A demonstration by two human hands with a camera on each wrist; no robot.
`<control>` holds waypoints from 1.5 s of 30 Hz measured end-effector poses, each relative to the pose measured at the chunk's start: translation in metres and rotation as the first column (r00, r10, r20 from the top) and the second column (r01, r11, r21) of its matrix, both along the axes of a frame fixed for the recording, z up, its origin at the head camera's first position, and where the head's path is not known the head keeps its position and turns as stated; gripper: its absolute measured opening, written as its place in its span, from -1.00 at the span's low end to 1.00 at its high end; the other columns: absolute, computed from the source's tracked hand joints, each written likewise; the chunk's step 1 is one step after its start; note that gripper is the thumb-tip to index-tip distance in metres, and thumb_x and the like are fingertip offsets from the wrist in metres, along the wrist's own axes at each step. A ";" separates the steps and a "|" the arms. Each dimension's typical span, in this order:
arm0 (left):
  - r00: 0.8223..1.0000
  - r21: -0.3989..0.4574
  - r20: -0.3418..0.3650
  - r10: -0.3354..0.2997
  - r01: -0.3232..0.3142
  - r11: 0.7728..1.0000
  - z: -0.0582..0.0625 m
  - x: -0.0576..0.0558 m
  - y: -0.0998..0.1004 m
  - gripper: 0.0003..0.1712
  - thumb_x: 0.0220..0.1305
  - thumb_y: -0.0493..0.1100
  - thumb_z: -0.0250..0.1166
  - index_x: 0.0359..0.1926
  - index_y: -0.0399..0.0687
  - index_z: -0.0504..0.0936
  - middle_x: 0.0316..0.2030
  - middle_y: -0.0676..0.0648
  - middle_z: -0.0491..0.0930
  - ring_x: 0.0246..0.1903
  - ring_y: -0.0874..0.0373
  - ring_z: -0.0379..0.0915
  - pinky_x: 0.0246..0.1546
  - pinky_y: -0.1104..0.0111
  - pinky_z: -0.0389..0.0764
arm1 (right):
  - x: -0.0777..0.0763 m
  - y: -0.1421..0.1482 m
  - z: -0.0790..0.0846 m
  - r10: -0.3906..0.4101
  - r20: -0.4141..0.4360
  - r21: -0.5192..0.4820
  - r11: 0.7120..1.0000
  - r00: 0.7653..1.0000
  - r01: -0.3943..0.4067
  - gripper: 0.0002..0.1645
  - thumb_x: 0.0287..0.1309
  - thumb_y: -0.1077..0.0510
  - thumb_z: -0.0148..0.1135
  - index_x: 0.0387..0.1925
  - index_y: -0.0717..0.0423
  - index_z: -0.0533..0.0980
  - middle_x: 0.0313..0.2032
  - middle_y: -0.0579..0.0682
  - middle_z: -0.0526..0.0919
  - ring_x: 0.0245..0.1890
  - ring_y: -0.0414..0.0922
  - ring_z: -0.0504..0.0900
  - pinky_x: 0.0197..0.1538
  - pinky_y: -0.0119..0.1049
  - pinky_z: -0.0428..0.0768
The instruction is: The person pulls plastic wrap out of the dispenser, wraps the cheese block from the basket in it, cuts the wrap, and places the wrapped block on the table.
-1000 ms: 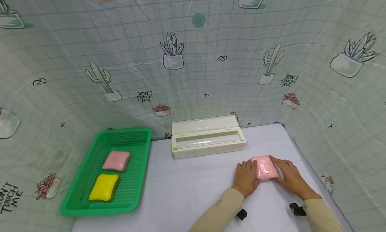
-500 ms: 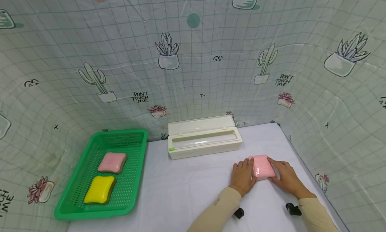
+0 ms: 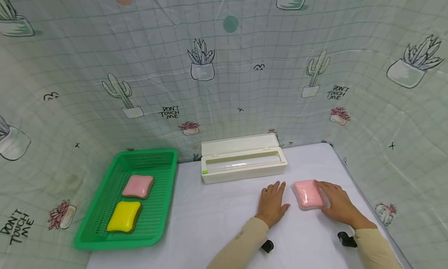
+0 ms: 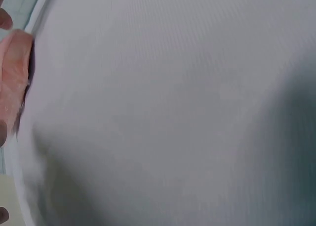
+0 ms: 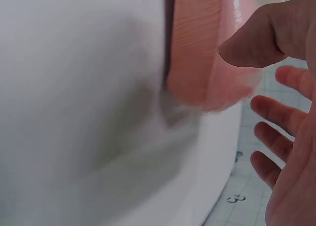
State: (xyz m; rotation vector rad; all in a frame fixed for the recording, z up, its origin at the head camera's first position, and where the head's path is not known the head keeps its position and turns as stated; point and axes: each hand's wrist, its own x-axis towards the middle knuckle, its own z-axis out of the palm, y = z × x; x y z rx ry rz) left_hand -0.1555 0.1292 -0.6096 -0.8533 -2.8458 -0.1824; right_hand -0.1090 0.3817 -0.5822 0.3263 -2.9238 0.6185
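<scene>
A pink sponge [image 3: 308, 194] in shiny clear film lies on the white-covered table. My right hand [image 3: 341, 205] is at its right side, fingers loosely bent, with fingertips right at the sponge's far and near corners. In the right wrist view the thumb [image 5: 252, 43] overlaps the wrapped sponge [image 5: 197, 53], while the other fingers are spread apart. My left hand [image 3: 271, 205] rests on the cloth left of the sponge, fingers spread and a gap between them. At the left border of the left wrist view, part of the wrapped sponge [image 4: 14, 77] shows beside fingertips.
Behind the hands stands a long white cling film dispenser [image 3: 245, 177], its lid up and a roll inside. To the left, a green basket [image 3: 168, 199] contains a pink sponge [image 3: 138, 186] and a yellow sponge [image 3: 123, 216]. A patterned curtain [image 3: 224, 86] surrounds the table.
My left hand has let go of the wrapped sponge's left side and moved left, away from it. The right hand stays at the sponge's right side. The head view shifted slightly.
</scene>
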 end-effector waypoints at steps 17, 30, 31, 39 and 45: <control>0.995 0.166 -0.017 0.097 -0.092 0.982 0.019 -0.022 -0.077 -0.20 0.43 0.17 0.38 0.55 0.02 0.36 0.43 -0.02 0.45 0.34 0.08 0.39 0.30 0.20 0.41 | -0.034 -0.042 0.017 0.056 -0.049 -0.069 0.996 0.997 -0.059 -0.15 0.02 0.34 0.46 0.39 0.31 0.40 0.30 0.41 0.46 0.27 0.44 0.34 0.25 0.47 0.26; 0.963 0.315 0.013 0.271 -0.261 0.912 0.036 -0.052 -0.155 -0.27 0.43 0.00 0.42 0.49 -0.14 0.42 0.40 -0.16 0.46 0.39 -0.06 0.34 0.35 0.04 0.37 | -0.069 -0.081 0.027 0.121 -0.253 -0.075 0.987 0.960 -0.144 -0.24 0.03 0.35 0.51 0.30 0.35 0.49 0.25 0.38 0.52 0.20 0.42 0.43 0.17 0.43 0.35; 0.959 0.308 0.018 0.283 -0.274 0.911 0.037 -0.055 -0.160 -0.28 0.43 0.01 0.41 0.49 -0.14 0.42 0.40 -0.16 0.46 0.40 -0.06 0.33 0.36 0.03 0.36 | -0.072 -0.083 0.028 0.123 -0.255 -0.068 0.987 0.959 -0.145 -0.25 0.04 0.34 0.52 0.30 0.35 0.48 0.25 0.38 0.52 0.20 0.41 0.43 0.17 0.43 0.35; 0.946 0.242 0.063 0.319 -0.325 0.914 0.041 -0.071 -0.194 -0.34 0.48 -0.03 0.37 0.47 -0.12 0.44 0.36 -0.14 0.51 0.41 -0.08 0.30 0.38 0.01 0.31 | -0.100 -0.097 0.029 0.149 -0.214 -0.024 0.987 0.966 -0.157 -0.26 0.11 0.29 0.51 0.33 0.36 0.48 0.27 0.38 0.54 0.25 0.40 0.42 0.19 0.43 0.38; 0.951 0.191 0.069 0.302 -0.310 0.931 0.047 -0.077 -0.204 -0.45 0.49 -0.06 0.36 0.40 -0.09 0.53 0.27 -0.11 0.62 0.36 -0.08 0.36 0.38 -0.01 0.30 | -0.120 -0.107 0.029 0.163 -0.128 0.068 0.986 0.978 -0.155 -0.33 0.22 0.20 0.48 0.32 0.35 0.50 0.27 0.36 0.56 0.27 0.38 0.45 0.24 0.40 0.39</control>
